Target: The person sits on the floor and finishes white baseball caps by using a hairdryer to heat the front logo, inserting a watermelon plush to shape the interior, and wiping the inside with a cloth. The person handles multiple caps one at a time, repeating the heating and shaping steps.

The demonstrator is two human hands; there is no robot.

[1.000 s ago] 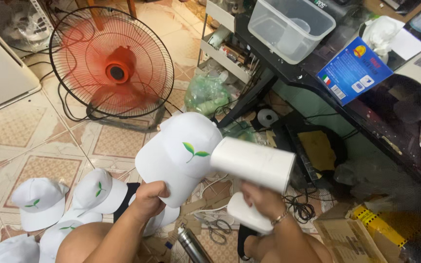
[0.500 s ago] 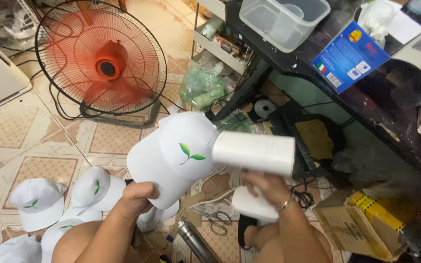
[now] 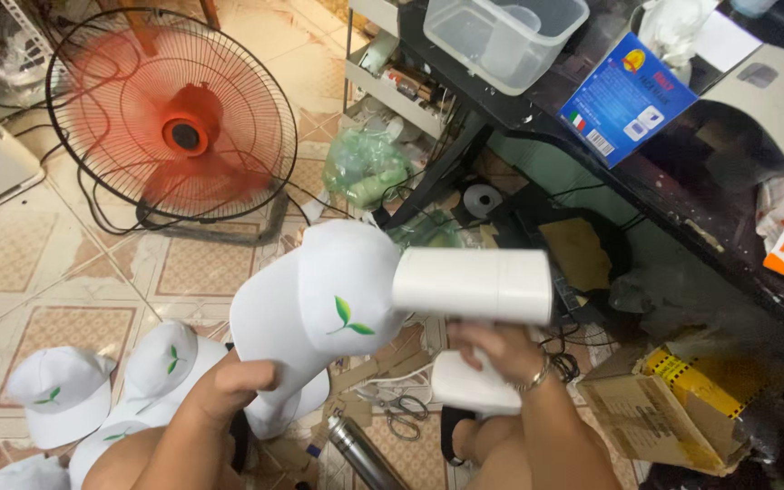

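My left hand (image 3: 227, 388) grips the lower edge of a white cap (image 3: 315, 308) with a small green leaf emblem, holding it up in the middle of the view. My right hand (image 3: 499, 349) is closed around the handle of a white handheld steamer (image 3: 472, 285), whose cylindrical head lies sideways with its left end against the cap's front, just right of the emblem. Several more white caps (image 3: 161, 361) with the same emblem lie on the tiled floor at lower left.
A running orange floor fan (image 3: 174, 122) stands at upper left. A dark table (image 3: 592, 136) at right carries a clear plastic tub (image 3: 501, 36) and a blue box (image 3: 628, 95). On the floor are scissors (image 3: 396, 413), a metal flask (image 3: 360, 454), a cardboard box (image 3: 664, 408) and cables.
The view has shifted a little; the cap and steamer now sit slightly lower and further right. Both hands keep their grips, the steamer still against the cap.
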